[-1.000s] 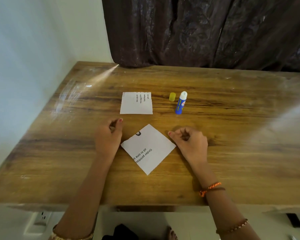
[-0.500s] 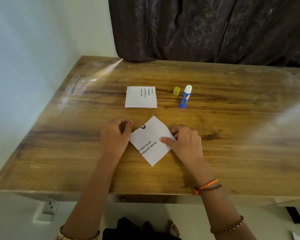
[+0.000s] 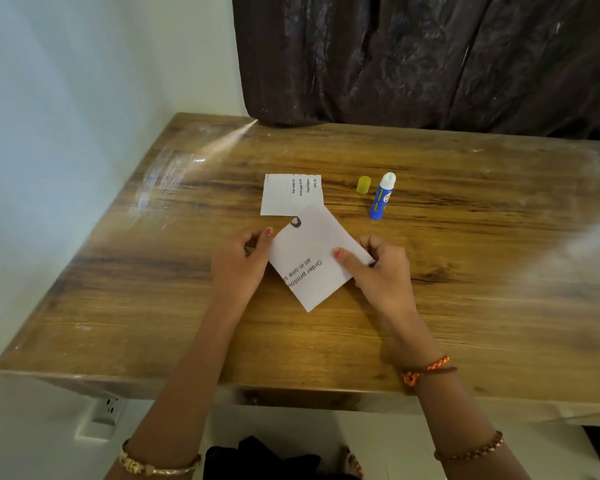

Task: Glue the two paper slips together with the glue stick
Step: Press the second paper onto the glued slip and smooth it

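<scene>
- The near paper slip (image 3: 309, 261) is pinched at its right edge by the right hand (image 3: 378, 271), thumb on top, apparently so that it can be carried toward its partner.
- Its left edge is steadied by the left hand (image 3: 238, 263); whether those fingers are closed on the paper cannot be told.
- Its far corner overlaps the far paper slip (image 3: 284, 195), which lies flat on the table (image 3: 465, 306), probably to line up the joint.
- The glue stick (image 3: 381, 197) is left uncapped just right of the slips, its yellow cap (image 3: 363, 185) beside it, within easy reach.
</scene>
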